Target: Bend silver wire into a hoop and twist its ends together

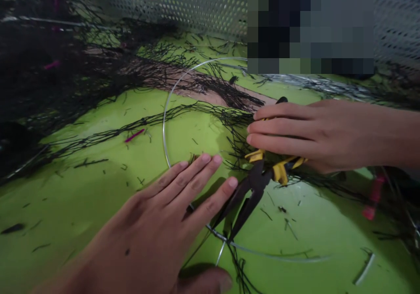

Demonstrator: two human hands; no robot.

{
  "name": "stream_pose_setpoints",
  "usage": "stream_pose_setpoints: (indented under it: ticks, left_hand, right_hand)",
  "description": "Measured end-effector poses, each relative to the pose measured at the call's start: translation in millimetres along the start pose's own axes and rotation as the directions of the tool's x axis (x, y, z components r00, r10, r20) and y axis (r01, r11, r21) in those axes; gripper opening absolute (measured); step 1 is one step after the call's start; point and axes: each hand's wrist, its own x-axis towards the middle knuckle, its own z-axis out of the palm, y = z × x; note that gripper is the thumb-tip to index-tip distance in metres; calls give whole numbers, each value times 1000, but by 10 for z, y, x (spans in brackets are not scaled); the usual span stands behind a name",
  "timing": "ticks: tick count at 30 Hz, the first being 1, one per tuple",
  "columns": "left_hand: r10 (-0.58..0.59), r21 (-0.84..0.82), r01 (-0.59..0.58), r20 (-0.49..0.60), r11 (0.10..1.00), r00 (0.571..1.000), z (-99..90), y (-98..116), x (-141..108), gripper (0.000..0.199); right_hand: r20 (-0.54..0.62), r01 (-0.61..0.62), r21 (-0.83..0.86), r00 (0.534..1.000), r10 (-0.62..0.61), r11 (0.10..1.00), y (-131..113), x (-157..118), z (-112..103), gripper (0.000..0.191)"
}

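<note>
My left hand [164,215] lies over a thin wire ring [164,127], its fingers spread. The index fingertip is at the jaws of dark pliers with yellow-marked handles [257,178]. The long jaws are parted and point down toward the wire, where black netting strands [241,267] hang off it. My right hand [315,132] lies across the plier handles, fingers curved over them and onto the black netting [197,106]. Its thumb is hidden.
Dark netting [39,66] is heaped at the left on the green surface [108,202]. A perforated grey panel [183,5] stands at the back. Pink pieces [374,197] and cut scraps lie around. A blurred-out block covers the upper right.
</note>
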Motion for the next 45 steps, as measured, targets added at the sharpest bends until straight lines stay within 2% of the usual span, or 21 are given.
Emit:
stream_pose_setpoints:
  ticks: [7,11,15,18,22,24,27,30,33,35,37,39,45]
  left_hand:
    - [-63,-102,68,50,992,997,-43,2,19,97]
    - [-57,-105,62,43,993,997,-30,8,13,98]
    - [-57,-89,59,32,994,998,-26,13,11,95]
    - [-37,-58,38,23,998,999,-34,18,8,93]
    - [-38,-74,40,32,996,999,-31,30,14,97]
    - [-59,-104,64,55,993,997,-22,34,18,99]
    - [-55,-95,59,46,994,997,-5,25,15,100]
    - [15,-17,-15,12,1000,1000,-2,3,10,102]
    - [57,61,-58,19,996,998,-28,-2,13,100]
    - [55,106,-58,30,993,998,-55,6,19,99]
    - [60,137,-64,31,989,998,-76,16,23,97]
    - [64,152,-66,23,986,998,-85,25,22,93]
    - [45,159,-46,12,986,999,-66,66,-10,87]
  right_hand:
    - [-13,-100,11,995,100,995,2,10,-9,32]
    - [-70,8,-32,997,-10,999,7,4,-30,37]
    - [-56,108,-129,992,-116,986,42,-14,-26,50]
    - [-55,87,-75,994,-91,993,70,-28,3,45]
    - [-9,-44,-71,999,43,996,43,-12,15,37]
    - [10,-66,-69,998,67,995,9,9,1,34]
    - [33,-37,-85,999,40,996,-25,16,-8,34]
    - [-4,23,-173,1000,-25,985,-26,-25,16,44]
    - [-44,147,-341,984,-172,928,-34,-68,50,50]
    - [-48,249,-506,948,-315,826,-58,-81,68,51]
    - [-41,286,-642,914,-404,712,-88,-82,82,52]
    - [-34,276,-706,906,-421,652,-113,-79,91,54]
    - [21,293,-716,916,-400,634,-121,-81,92,57]
